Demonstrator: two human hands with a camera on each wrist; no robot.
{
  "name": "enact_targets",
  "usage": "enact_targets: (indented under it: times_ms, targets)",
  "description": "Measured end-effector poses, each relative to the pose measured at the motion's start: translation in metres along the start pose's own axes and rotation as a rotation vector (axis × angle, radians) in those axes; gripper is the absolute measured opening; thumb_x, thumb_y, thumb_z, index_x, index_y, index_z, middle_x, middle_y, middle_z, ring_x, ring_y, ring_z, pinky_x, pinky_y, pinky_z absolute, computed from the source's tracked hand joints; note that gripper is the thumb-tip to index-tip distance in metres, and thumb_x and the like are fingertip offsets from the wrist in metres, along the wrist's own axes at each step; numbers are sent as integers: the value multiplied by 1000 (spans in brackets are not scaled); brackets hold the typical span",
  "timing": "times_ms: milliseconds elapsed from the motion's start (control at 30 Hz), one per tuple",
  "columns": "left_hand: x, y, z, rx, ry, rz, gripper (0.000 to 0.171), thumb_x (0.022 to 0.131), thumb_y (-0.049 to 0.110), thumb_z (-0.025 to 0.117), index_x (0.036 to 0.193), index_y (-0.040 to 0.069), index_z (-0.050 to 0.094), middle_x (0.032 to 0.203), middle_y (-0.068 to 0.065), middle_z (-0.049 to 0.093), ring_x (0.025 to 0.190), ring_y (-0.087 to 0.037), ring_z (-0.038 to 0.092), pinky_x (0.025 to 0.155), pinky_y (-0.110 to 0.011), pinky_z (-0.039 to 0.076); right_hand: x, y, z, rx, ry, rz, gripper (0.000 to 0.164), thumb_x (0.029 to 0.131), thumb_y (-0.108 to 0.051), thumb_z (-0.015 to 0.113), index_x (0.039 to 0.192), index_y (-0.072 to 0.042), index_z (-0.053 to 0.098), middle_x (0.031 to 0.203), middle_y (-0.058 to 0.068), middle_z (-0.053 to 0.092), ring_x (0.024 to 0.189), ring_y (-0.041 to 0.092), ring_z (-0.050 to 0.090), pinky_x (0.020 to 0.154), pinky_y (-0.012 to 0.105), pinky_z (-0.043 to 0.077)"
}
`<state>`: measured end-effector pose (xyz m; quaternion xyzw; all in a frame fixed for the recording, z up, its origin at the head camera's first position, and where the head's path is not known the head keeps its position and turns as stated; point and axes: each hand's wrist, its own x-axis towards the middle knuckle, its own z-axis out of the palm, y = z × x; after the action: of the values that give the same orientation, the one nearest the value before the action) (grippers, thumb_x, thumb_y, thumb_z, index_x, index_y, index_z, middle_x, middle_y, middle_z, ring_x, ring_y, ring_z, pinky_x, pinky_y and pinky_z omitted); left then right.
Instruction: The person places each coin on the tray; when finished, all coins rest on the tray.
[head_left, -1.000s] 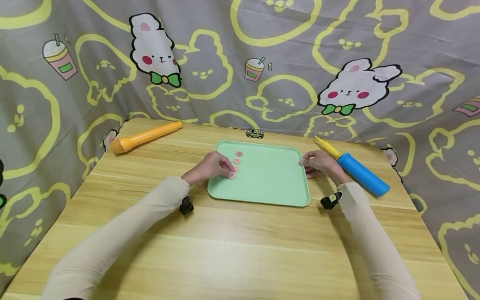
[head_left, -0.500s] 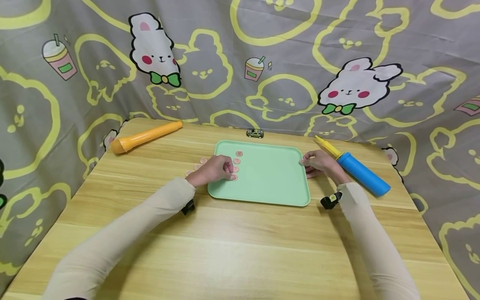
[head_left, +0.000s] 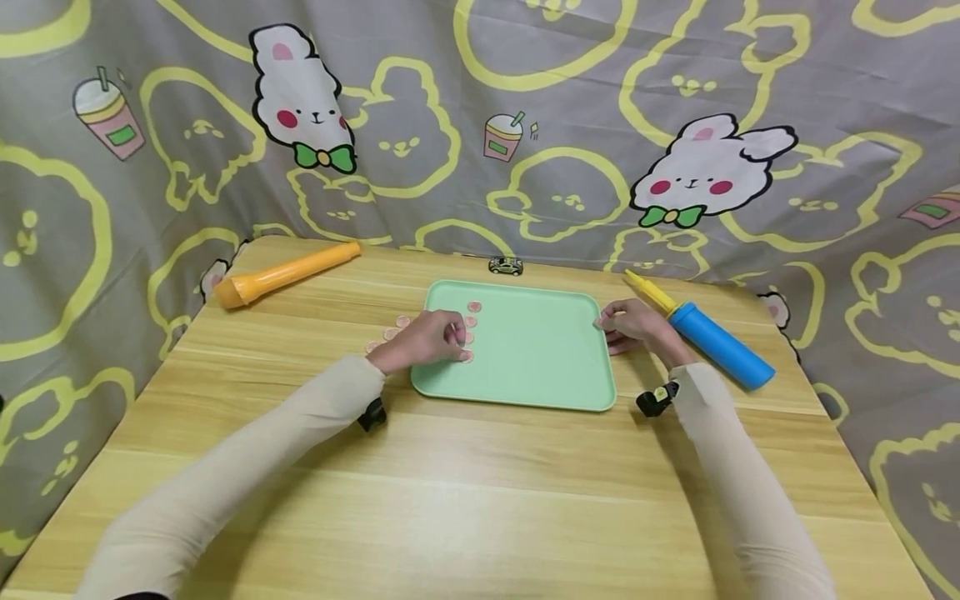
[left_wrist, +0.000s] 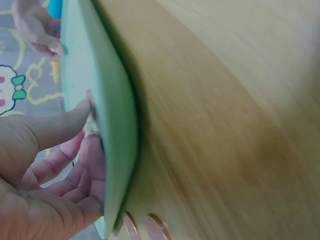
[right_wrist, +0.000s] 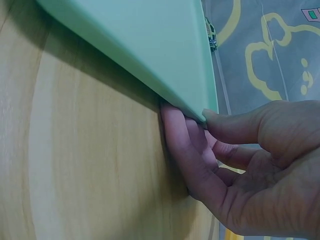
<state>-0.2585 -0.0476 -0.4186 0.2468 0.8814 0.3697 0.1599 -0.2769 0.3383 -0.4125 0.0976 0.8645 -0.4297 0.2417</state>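
A mint-green tray (head_left: pixel 540 350) lies on the table. Down its left part runs a column of copper-coloured coins (head_left: pixel 475 307). My left hand (head_left: pixel 431 337) reaches over the tray's left rim, its thumb tip touching the nearest coin (head_left: pixel 466 356) of that column. In the left wrist view, a gap shows between the thumb and the bent fingers (left_wrist: pixel 92 155). At the opposite side my right hand (head_left: pixel 630 325) grips the tray's edge, thumb on the rim and fingers (right_wrist: pixel 182 145) bent beneath it. More coins (head_left: pixel 391 333) lie on the table left of the tray, partly behind my left hand.
An orange microphone-shaped toy (head_left: pixel 288 275) lies at the back left. Behind the tray stands a small toy car (head_left: pixel 506 266). To the right is a blue and yellow hand pump (head_left: pixel 720 346), close to my right forearm. A patterned curtain (head_left: pixel 570 125) borders the table's back.
My left hand moved slightly right and toward me with the nearest coin, uncovering coins left of the tray, then stayed nearly still. The right hand kept its hold on the tray.
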Motion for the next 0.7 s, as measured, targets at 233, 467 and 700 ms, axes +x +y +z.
enact_targets:
  times_ms: [233,467,700]
  targets:
    - [6,-2,-4,28,137,-29,15,95,14,79,95,5,66,79,-6,64,70,-18,52,65,-29,40,-1,-1,2,-9,-4,-15,31,110,-14,55,132,8,51,98,13,63,79,16,66,76,33,64]
    - [17,-9,3,182,179,-125,25,93,26,82,87,9,65,84,-4,65,74,-19,53,67,-31,38,-2,-1,3,3,-7,-13,33,109,-15,56,132,8,51,97,12,63,79,15,66,75,33,64]
    - [16,-9,0,134,191,-103,23,94,26,82,87,10,66,82,-3,64,73,-18,54,66,-31,39,-2,-3,2,2,-12,-18,30,109,-14,56,130,7,51,95,11,64,78,15,66,75,34,64]
